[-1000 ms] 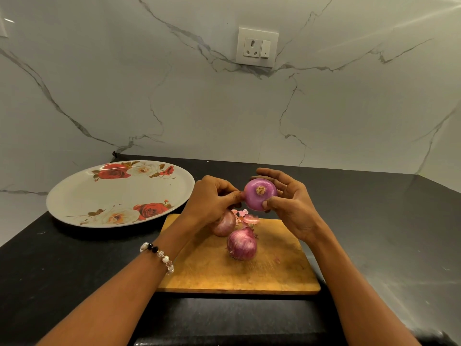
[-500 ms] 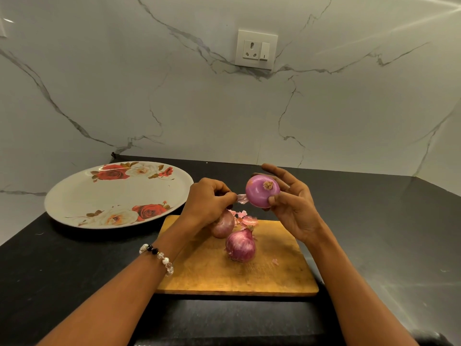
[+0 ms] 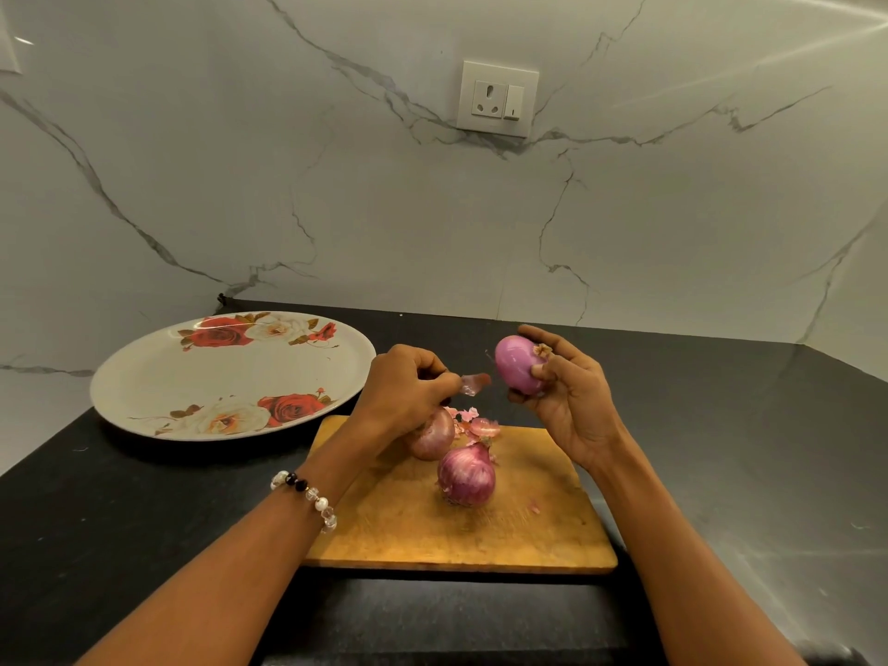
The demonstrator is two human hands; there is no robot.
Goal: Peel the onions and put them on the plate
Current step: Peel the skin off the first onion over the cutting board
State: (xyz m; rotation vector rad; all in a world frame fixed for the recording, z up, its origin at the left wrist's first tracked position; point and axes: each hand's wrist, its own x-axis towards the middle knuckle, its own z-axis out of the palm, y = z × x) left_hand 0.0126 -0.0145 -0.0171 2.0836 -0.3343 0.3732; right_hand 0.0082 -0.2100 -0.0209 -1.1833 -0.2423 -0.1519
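My right hand [image 3: 572,396] grips a smooth pink peeled onion [image 3: 518,370] above the far end of the wooden cutting board [image 3: 528,526]. My left hand [image 3: 408,394] pinches a small strip of onion skin [image 3: 473,382] just left of that onion, apart from it. Two unpeeled red onions lie on the board: one [image 3: 467,475] in the middle, another [image 3: 435,435] partly hidden under my left hand. Loose skin scraps [image 3: 478,423] lie at the board's far edge. The white plate with red roses [image 3: 144,377] sits at the left with nothing on it.
The black countertop [image 3: 745,473] runs to a white marble wall, which turns a corner at the right. A wall socket [image 3: 497,99] is mounted above. The counter's front edge lies just below the board.
My left hand has pulled a strip of skin off the held onion and moved left, away from it. My right hand has turned the onion and lifted it slightly to the right.
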